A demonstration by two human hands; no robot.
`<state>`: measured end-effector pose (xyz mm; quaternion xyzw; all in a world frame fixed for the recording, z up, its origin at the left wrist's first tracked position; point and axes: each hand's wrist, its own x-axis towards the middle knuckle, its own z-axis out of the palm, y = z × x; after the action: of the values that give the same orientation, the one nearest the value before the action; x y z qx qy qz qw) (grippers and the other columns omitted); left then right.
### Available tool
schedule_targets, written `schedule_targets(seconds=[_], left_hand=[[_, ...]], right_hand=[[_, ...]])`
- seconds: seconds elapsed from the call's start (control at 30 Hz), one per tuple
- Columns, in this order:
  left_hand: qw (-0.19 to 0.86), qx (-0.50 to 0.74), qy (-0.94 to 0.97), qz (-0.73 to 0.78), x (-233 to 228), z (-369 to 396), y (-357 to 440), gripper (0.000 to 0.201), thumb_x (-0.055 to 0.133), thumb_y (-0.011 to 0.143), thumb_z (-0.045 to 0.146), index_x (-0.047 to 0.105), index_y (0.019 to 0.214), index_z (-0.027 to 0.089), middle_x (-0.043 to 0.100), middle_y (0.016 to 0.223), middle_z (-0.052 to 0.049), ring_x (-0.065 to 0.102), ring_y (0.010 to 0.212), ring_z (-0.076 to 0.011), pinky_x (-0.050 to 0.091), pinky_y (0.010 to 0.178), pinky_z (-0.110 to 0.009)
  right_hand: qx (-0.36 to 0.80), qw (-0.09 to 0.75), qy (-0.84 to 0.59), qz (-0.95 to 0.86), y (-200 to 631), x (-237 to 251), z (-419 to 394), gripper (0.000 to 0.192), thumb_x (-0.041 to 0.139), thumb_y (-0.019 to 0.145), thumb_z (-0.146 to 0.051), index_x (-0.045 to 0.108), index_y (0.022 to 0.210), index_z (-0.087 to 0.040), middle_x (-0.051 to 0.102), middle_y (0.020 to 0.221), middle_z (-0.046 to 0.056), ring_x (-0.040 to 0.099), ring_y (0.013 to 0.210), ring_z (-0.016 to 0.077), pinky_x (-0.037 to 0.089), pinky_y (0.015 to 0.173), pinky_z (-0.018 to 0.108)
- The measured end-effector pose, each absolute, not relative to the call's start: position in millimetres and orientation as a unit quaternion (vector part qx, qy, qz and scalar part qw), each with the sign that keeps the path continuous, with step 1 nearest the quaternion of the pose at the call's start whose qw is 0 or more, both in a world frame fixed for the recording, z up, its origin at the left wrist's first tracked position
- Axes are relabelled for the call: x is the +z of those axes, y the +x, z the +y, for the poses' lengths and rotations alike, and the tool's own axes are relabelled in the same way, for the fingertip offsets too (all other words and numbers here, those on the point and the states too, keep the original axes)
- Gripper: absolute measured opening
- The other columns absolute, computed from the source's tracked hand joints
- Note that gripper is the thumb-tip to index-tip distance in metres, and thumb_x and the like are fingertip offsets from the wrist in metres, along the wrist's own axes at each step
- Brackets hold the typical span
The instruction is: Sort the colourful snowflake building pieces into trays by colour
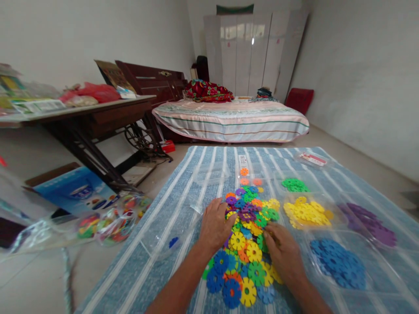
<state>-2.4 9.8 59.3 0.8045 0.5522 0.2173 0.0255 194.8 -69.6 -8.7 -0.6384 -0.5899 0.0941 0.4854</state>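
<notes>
A heap of mixed toothed plastic discs (238,240) in yellow, blue, green, orange and purple lies on the striped cloth. At the heap's left side rests my left hand (212,224), its fingers stretched forward and its thumb apart, touching the discs. My right hand (285,249) is at the right edge of the heap, fingers curled in beside a green disc; whatever they hold is hidden. Right of it, sorted discs sit in clear plastic boxes: green discs (295,185), yellow discs (306,212), purple discs (373,224) and blue discs (338,263).
A clear box with few orange discs (257,182) stands behind the heap. On the left are another clear container (157,235) with a dark blue disc and a clear box (211,173). A labelled clear case (313,159) lies at the far right. Beyond are a bed (229,120) and a sewing-machine table (98,107).
</notes>
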Motion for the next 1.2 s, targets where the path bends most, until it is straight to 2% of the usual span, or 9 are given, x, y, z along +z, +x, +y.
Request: schedule_targets(seconds=[0.27, 0.5, 0.67, 0.87, 1.0, 1.2], left_hand=[[0.018, 0.174, 0.769, 0.615, 45.7, 4.1, 0.2, 0.05, 0.049, 0.086, 0.045, 0.052, 0.122, 0.011, 0.048, 0.135, -0.02, 0.042, 0.128, -0.034, 0.036, 0.103, -0.052], [0.041, 0.277, 0.825, 0.49, 40.1, -8.8, -5.7, 0.044, 0.051, 0.086, 0.04, 0.05, 0.123, 0.016, 0.056, 0.128, -0.014, 0.051, 0.119, -0.0266, 0.043, 0.1, -0.046], [0.044, 0.357, 0.825, 0.436, 31.3, -14.6, -14.1, 0.038, 0.048, 0.087, 0.027, 0.049, 0.124, 0.018, 0.06, 0.124, -0.012, 0.054, 0.117, -0.0237, 0.046, 0.098, -0.044], [0.052, 0.411, 0.818, 0.4, 29.2, -14.1, -19.7, 0.032, 0.048, 0.082, 0.012, 0.056, 0.112, 0.018, 0.068, 0.108, -0.009, 0.061, 0.105, -0.0204, 0.051, 0.091, -0.038], [0.055, 0.434, 0.815, 0.379, 35.6, -21.7, -19.1, 0.027, 0.049, 0.08, 0.008, 0.06, 0.102, 0.019, 0.071, 0.099, -0.007, 0.065, 0.095, -0.0187, 0.052, 0.087, -0.035], [0.166, 0.445, 0.768, 0.43, 47.4, -34.4, -11.4, 0.018, 0.048, 0.084, 0.015, 0.061, 0.097, 0.019, 0.071, 0.086, -0.003, 0.067, 0.081, -0.0147, 0.055, 0.076, -0.027]], right_hand=[[0.091, 0.483, -0.638, -0.594, 196.1, -4.8, -69.7, 0.026, 0.05, 0.084, -0.04, 0.067, 0.086, -0.021, 0.068, 0.098, 0.008, 0.062, 0.096, 0.0239, 0.05, 0.087, 0.044], [0.093, 0.479, -0.643, -0.591, 196.6, -5.7, -71.5, 0.026, 0.05, 0.084, -0.041, 0.068, 0.086, -0.022, 0.068, 0.1, 0.008, 0.062, 0.098, 0.0239, 0.049, 0.089, 0.044], [0.092, 0.471, -0.649, -0.591, 196.4, -4.4, -73.2, 0.026, 0.05, 0.085, -0.041, 0.068, 0.088, -0.022, 0.068, 0.101, 0.008, 0.061, 0.1, 0.0231, 0.048, 0.091, 0.044], [0.088, 0.464, -0.648, -0.598, 197.8, -1.8, -75.1, 0.027, 0.052, 0.085, -0.042, 0.069, 0.087, -0.022, 0.068, 0.1, 0.008, 0.063, 0.097, 0.0236, 0.05, 0.089, 0.044], [0.091, 0.462, -0.647, -0.599, 198.4, -2.8, -75.9, 0.027, 0.051, 0.085, -0.043, 0.068, 0.088, -0.022, 0.068, 0.1, 0.008, 0.062, 0.098, 0.0231, 0.05, 0.09, 0.044], [0.077, 0.45, -0.643, -0.615, 198.9, -4.5, -75.8, 0.025, 0.05, 0.087, -0.04, 0.067, 0.089, -0.021, 0.067, 0.1, 0.008, 0.062, 0.097, 0.0223, 0.05, 0.088, 0.043]])
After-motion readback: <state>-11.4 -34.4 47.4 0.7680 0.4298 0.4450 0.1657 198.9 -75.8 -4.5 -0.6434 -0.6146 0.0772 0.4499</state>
